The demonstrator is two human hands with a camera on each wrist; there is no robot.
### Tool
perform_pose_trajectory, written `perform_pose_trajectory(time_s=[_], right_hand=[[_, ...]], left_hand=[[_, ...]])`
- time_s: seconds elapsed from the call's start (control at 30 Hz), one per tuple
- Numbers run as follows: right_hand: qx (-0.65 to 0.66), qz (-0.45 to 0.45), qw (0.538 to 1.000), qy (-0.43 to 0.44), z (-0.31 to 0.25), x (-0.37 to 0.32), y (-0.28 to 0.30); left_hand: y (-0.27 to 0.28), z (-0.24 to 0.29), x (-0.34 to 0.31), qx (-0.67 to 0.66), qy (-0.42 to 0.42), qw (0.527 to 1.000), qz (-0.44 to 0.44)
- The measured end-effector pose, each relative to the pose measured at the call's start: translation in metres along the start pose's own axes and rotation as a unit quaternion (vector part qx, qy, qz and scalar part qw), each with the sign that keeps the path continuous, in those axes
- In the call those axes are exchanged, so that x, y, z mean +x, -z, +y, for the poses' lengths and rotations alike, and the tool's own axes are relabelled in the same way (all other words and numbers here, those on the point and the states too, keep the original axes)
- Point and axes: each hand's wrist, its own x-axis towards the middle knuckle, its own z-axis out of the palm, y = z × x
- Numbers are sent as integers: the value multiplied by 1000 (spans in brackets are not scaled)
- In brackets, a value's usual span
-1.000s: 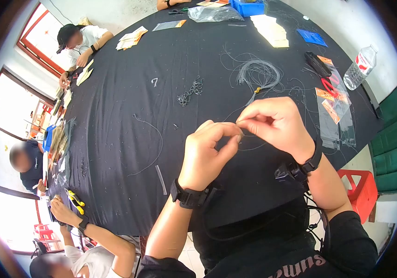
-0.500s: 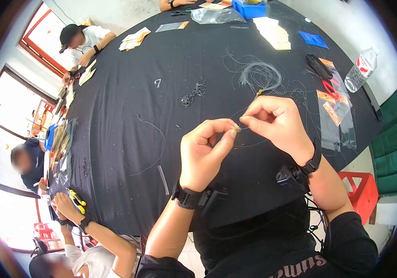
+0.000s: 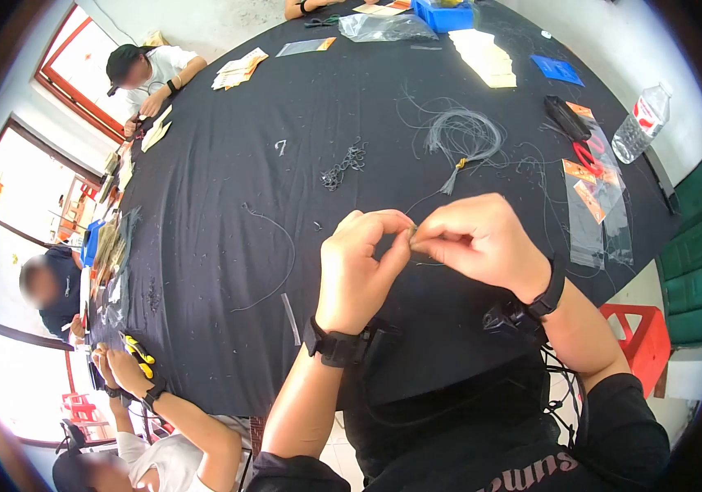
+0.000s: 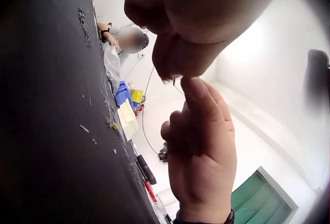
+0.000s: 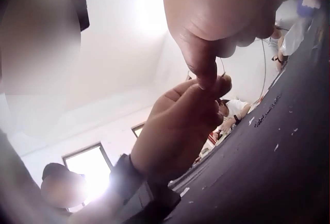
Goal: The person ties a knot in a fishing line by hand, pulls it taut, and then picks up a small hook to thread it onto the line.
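Above the black cloth, the left hand [image 3: 361, 266] and the right hand [image 3: 486, 246] meet at their fingertips. Between the left thumb and index finger is a tiny dark piece, mostly hidden, with a thin grey line [image 3: 426, 199] running from it. The right thumb and index finger pinch at the same spot. In the left wrist view, a tip of the small piece [image 4: 174, 81] shows between the fingertips, and the line [image 4: 145, 111] hangs in a curve. The right wrist view shows the dark tip [image 5: 223, 74] by the left fingers.
Beyond the hands lie a coil of grey line [image 3: 465, 135] and a pile of small dark hooks [image 3: 343, 166]. A single line [image 3: 292, 246] curves at left. Plastic packets [image 3: 587, 230], red scissors [image 3: 588, 156] and a bottle [image 3: 642, 123] stand or lie at right. Other people sit around the table.
The right hand has moved slightly left and down, its fingertips now meeting the left ones. Half a second ago a small gap with line showed between them.
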Motion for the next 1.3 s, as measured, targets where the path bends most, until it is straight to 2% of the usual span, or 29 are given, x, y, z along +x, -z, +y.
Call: perform_pose_trajectory(time_s=[0.1,0.3,0.47,0.57,0.67,0.77,0.87,0.97,1.07,1.1,1.17,1.3], right_hand=[[15,3,998,-54,-8,3,13],[64,28,994,-85,-1,3,14],[42,38,991,-120,-5,4,14],[28,54,990,-127,-3,4,12],[20,60,988,-142,-1,3,12],[35,62,987,-142,-1,3,11],[72,75,983,-149,2,1,5],[82,76,981,-160,-3,1,-1],[60,61,987,-133,-10,-1,-8],[61,59,988,-125,-11,-3,-12],[44,41,991,-117,-15,0,-12],[172,-8,968,-185,-13,-7,-26]], left_hand=[[0,1,0,-27,-8,999,-42],[1,4,-1,-104,15,991,-83],[-1,-1,-4,-170,49,981,-75],[-8,-3,-5,-194,61,979,-20],[-10,-4,-6,-230,119,966,2],[-8,-2,-5,-253,139,957,-12],[-4,3,-5,-335,186,924,-16],[-9,-5,-6,-443,174,878,45],[-7,-13,-6,-565,203,797,63],[-6,-18,-6,-562,201,801,53],[-6,-19,-7,-579,229,779,77],[-6,-16,-9,-618,231,747,83]])
